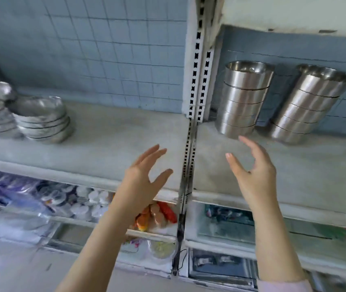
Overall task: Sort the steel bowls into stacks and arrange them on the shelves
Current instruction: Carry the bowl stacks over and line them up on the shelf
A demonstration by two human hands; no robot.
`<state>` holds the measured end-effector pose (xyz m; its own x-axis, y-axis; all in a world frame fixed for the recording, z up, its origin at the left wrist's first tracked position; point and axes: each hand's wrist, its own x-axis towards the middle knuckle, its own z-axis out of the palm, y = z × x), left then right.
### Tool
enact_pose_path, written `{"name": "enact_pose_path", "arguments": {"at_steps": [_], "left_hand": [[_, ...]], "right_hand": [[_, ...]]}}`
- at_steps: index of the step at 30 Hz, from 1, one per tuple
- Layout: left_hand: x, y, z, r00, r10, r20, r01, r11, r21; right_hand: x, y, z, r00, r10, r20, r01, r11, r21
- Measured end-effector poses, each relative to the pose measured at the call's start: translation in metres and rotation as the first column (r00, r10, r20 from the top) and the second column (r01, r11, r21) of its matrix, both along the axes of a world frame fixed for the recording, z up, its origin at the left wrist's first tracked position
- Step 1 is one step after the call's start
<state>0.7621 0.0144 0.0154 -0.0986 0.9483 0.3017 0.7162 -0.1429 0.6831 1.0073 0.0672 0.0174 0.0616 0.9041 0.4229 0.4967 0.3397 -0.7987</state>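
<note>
Slotted upright (197,81) splits the dusty grey shelf (115,131). Just right of it, inner steel bowl stack (241,102) and outer steel bowl stack (302,106): shiny, straight-walled, by the tiled wall (104,60). Far left, blurred shallow bowl stacks (41,121). Left hand (144,175) and right hand (252,173) flank the upright, fingers spread wide, holding nothing.

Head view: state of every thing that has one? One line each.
left hand: open, fingers spread, holds nothing.
right hand: open, fingers loosely curved, holds nothing; fingertips close to the stack by the post, contact unclear.
stack by the post: nested bowls, standing on the shelf.
far-right stack: nested, on the shelf, looks tilted right.
shallow bowl stacks: two piles side by side at the shelf's left, blurred.
</note>
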Motion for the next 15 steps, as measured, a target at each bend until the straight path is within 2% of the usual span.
{"name": "enact_pose_path", "arguments": {"at_steps": [3, 6, 9, 15], "left_hand": [[-0.068, -0.04, 0.004, 0.998, 0.049, -0.034, -0.05, 0.999, -0.006], [-0.128, -0.077, 0.007, 0.99, 0.121, -0.072, -0.123, 0.992, -0.024], [-0.181, -0.108, 0.01, 0.973, 0.222, -0.06, -0.224, 0.974, -0.03], [-0.265, -0.148, 0.006, 0.9, 0.435, -0.025, -0.435, 0.9, 0.004]], "right_hand": [[-0.069, -0.017, 0.004, 0.981, 0.091, 0.169, -0.105, 0.992, 0.071], [-0.136, -0.032, 0.009, 0.949, 0.162, 0.27, -0.203, 0.97, 0.134], [-0.198, -0.045, 0.016, 0.917, 0.242, 0.318, -0.305, 0.937, 0.167], [-0.312, -0.058, 0.03, 0.821, 0.452, 0.348, -0.505, 0.86, 0.075]]}}
